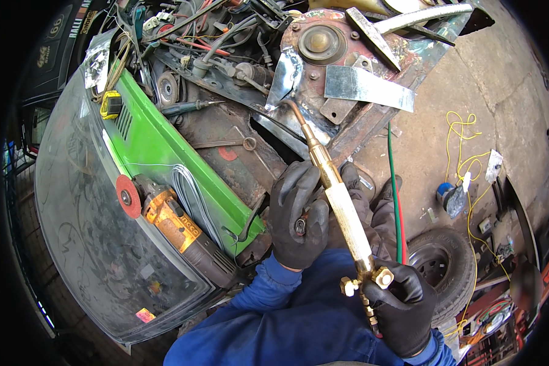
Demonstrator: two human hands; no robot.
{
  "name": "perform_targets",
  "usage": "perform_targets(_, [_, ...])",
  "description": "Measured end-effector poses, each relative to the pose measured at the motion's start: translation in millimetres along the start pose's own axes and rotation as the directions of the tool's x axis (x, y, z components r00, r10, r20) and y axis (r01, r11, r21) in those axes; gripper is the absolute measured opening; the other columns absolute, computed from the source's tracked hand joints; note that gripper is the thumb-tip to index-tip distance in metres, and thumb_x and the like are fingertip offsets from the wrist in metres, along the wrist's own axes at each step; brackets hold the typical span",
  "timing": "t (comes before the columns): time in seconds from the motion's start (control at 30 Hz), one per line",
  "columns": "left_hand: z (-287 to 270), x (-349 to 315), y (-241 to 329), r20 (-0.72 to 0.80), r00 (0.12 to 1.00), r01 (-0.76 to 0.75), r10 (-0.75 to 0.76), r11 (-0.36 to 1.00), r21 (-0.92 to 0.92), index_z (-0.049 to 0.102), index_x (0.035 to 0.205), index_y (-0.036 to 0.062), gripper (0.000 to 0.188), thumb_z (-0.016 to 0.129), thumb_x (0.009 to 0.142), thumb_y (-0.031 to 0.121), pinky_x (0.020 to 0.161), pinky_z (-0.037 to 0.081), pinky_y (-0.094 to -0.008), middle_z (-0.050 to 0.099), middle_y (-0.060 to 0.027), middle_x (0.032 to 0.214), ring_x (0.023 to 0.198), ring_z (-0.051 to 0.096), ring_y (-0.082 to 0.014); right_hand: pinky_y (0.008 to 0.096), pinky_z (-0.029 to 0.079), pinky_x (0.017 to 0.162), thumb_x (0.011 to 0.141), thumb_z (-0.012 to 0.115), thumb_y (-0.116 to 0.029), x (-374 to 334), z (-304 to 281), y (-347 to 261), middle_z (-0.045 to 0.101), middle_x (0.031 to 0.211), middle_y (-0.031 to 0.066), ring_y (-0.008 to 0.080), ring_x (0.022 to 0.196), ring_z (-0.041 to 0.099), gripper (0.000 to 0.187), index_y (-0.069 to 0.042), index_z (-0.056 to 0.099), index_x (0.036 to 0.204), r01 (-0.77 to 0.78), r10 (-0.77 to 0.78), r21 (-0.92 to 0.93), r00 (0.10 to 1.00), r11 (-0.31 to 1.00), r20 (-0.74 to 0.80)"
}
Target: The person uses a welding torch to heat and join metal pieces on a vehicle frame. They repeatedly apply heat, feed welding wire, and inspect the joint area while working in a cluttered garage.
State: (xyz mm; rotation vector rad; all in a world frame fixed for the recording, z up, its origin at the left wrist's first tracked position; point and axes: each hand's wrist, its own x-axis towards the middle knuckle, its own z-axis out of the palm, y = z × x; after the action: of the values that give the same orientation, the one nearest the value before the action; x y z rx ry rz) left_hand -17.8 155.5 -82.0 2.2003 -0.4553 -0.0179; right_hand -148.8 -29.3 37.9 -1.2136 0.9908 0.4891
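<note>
My right hand [405, 305], in a black glove, is closed around the valve end of a brass gas welding torch [348, 222]. The torch slants up and away, its bent copper tip close to shiny sheet metal on the vehicle body. Two brass valve knobs [383, 277] stick out beside my fingers. My left hand [296, 213], also gloved, is curled left of the torch's body, around a small metal piece with a round end [301, 226]; its kind is not clear. A loose strip of sheet metal [369, 87] lies right of the torch tip.
An orange angle grinder [174, 222] rests against the windshield [97, 213] and green panel [165, 146]. A yellow tape measure [111, 105], a wrench [222, 144] and wiring lie ahead. Green and red hoses [398, 213] hang beside my leg. A tire [445, 268] and yellow cord [460, 137] are right.
</note>
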Motion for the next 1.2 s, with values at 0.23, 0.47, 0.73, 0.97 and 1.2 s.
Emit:
perform_targets(0.23, [1,0,-1,-0.007,1.000,-0.012,0.012,1.000,0.000,0.067,0.141,-0.0041,0.048,0.060,0.111,0.032,0.111,0.051,-0.0544,0.066,-0.0237,0.140,0.130,0.064,-0.0453,0.0330,0.059,0.089,0.094,0.082,0.000,-2,5,1,0.080,0.111,0.0088,0.0138,0.097,0.073,0.031,0.005,0.074,0.123,0.008,-0.005,0.057,0.999,0.998,-0.048])
perform_targets(0.47, [1,0,-3,-0.012,1.000,-0.027,0.027,1.000,0.002,0.067,0.140,-0.0041,0.047,0.060,0.110,0.031,0.111,0.052,-0.0543,0.066,-0.0237,0.140,0.130,0.064,-0.0451,0.0323,0.058,0.088,0.100,0.083,-0.014,-3,4,-1,0.080,0.109,0.0074,0.0136,0.096,0.073,0.035,0.004,0.074,0.129,0.054,-0.054,0.064,0.999,0.996,0.001])
perform_targets(0.73, [1,-1,-3,-0.022,1.000,-0.010,0.010,1.000,-0.014,0.067,0.141,-0.0050,0.049,0.058,0.111,0.033,0.110,0.053,-0.0544,0.066,-0.0243,0.140,0.130,0.064,-0.0451,0.0318,0.058,0.088,0.100,0.083,-0.013,-1,3,-4,0.080,0.108,0.0068,0.0134,0.095,0.073,0.034,0.004,0.074,0.128,0.053,-0.053,0.039,0.999,0.998,0.006])
perform_targets(0.97, [3,-4,-5,-0.096,0.995,-0.043,0.036,0.996,-0.073,0.065,0.143,-0.0058,0.054,0.056,0.114,0.039,0.111,0.053,-0.0529,0.066,-0.0243,0.141,0.132,0.064,-0.0445,0.0318,0.058,0.086,0.089,0.082,0.003,-5,-3,-10,0.078,0.109,0.0090,0.0137,0.097,0.072,0.031,0.003,0.074,0.119,0.072,-0.071,0.045,0.997,0.996,-0.024])
perform_targets(1.2, [1,-4,-4,-0.074,0.996,-0.049,0.043,0.995,-0.090,0.064,0.144,-0.0044,0.045,0.066,0.108,0.022,0.111,0.053,-0.0514,0.065,-0.0242,0.141,0.134,0.063,-0.0431,0.0341,0.059,0.085,0.074,0.072,0.008,-19,-22,-21,0.076,0.105,0.0141,0.0186,0.092,0.072,0.039,0.004,0.071,0.113,0.431,-0.480,-0.261,0.862,0.864,-0.162])
